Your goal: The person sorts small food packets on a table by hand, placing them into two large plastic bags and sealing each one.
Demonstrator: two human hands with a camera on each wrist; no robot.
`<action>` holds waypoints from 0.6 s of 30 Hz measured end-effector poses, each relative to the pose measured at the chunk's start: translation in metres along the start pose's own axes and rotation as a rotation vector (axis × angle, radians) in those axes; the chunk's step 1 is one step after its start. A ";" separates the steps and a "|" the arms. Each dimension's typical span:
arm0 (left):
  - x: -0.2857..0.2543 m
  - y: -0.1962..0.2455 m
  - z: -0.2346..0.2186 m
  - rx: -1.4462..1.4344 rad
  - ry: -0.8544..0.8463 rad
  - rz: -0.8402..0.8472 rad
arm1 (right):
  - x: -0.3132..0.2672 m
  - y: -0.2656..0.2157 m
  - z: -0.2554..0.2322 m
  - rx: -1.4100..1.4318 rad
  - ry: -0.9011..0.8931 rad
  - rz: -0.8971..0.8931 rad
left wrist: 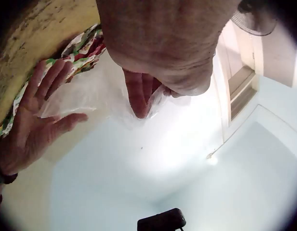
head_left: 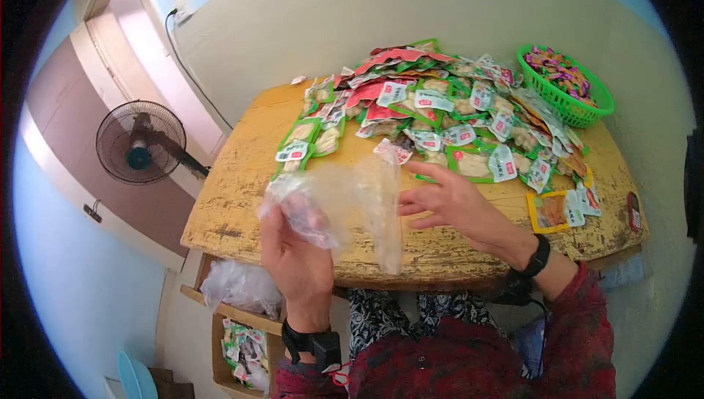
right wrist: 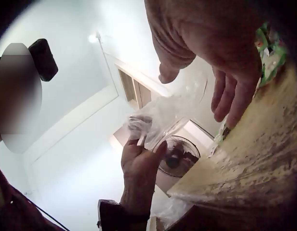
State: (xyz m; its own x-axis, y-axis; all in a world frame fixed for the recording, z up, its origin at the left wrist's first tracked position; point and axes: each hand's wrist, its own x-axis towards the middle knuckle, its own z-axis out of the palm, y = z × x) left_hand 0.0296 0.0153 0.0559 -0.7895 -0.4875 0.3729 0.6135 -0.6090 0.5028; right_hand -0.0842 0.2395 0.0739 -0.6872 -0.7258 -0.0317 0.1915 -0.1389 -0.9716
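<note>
Head view: a person's left hand [head_left: 299, 271] is gripping a clear plastic bag [head_left: 383, 227] above a worn yellow table [head_left: 227, 205], before piled food packets [head_left: 433, 98]. The right hand [head_left: 466, 212] is hovering beside it, fingers spread, gripping nothing. They seem to be opening the bag; next, its mouth probably needs widening.

A thin, clear plastic bag [head_left: 380, 208] is catching the light along its wrinkles. Its crumpled end is bunching in the left hand [head_left: 297, 260], whose fingers are showing through the film, while its looser part is spreading toward the right hand [head_left: 466, 212], above the worn yellow table [head_left: 227, 208].
</note>
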 end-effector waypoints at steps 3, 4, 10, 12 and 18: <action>-0.010 -0.007 0.002 0.019 -0.003 -0.037 | 0.011 0.016 0.003 -0.037 0.046 -0.086; -0.011 -0.007 0.001 0.039 0.007 -0.040 | 0.016 0.022 -0.001 -0.087 0.064 -0.136; 0.006 0.044 -0.041 0.829 -0.028 -0.025 | 0.029 0.012 -0.031 -0.162 0.188 -0.266; 0.008 0.046 -0.040 0.999 0.042 -0.073 | 0.033 0.022 -0.035 -0.217 0.172 -0.251; 0.024 0.040 -0.048 1.925 0.059 0.592 | 0.038 0.040 -0.039 -0.310 0.202 -0.223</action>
State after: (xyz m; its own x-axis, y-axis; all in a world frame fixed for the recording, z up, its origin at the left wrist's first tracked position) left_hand 0.0359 -0.0511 0.0480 -0.5110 -0.3780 0.7720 -0.1007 0.9183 0.3829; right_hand -0.1305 0.2325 0.0245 -0.8170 -0.5505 0.1717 -0.1756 -0.0461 -0.9834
